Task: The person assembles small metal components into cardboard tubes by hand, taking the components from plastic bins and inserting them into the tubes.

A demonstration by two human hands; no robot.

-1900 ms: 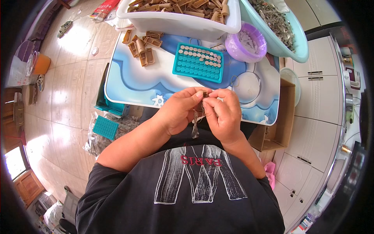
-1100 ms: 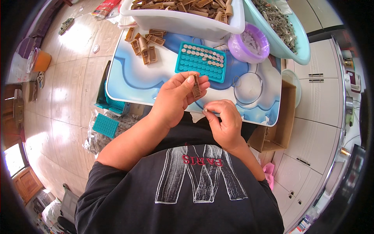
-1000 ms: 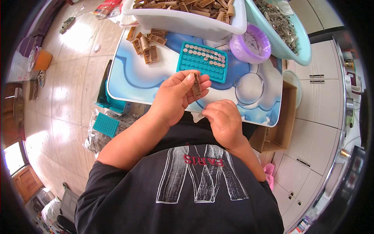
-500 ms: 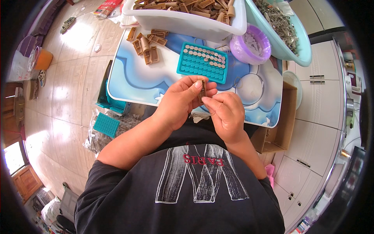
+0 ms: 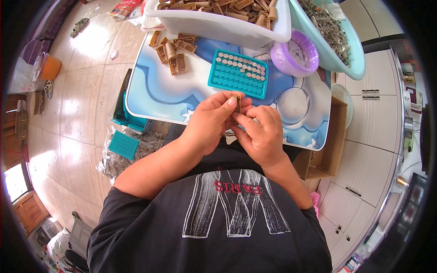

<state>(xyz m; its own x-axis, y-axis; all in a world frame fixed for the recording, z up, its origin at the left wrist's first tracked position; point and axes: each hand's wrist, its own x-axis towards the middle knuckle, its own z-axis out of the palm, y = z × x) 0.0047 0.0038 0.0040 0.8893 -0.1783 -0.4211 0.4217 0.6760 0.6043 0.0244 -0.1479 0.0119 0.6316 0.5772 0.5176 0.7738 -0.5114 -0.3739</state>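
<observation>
My left hand (image 5: pixel 207 119) holds a small, narrow brown plastic piece (image 5: pixel 237 103) upright over the near edge of the table, thumb on its face and fingers behind. Pinched at the lower end of this piece is my right hand (image 5: pixel 263 136); its fingertips cover whatever small part may be there. Just beyond my hands lies a teal tray (image 5: pixel 218 81) whose far rows carry pale round discs. Several loose brown plastic pieces (image 5: pixel 172 57) lie in a group at the far left of the table.
A white tub (image 5: pixel 218 26) of brown pieces stands at the back. Beside it are a purple bowl (image 5: pixel 278 57) with pale bits and a light green basin (image 5: pixel 353 63). The blue-white table (image 5: pixel 154 98) has a cardboard box (image 5: pixel 334 132) at its right and another teal tray (image 5: pixel 124 145) lower left.
My right fingers have shifted slightly left and curled in closer under the brown piece, which is turned a little to show more of its face. The table things appear shifted slightly right.
</observation>
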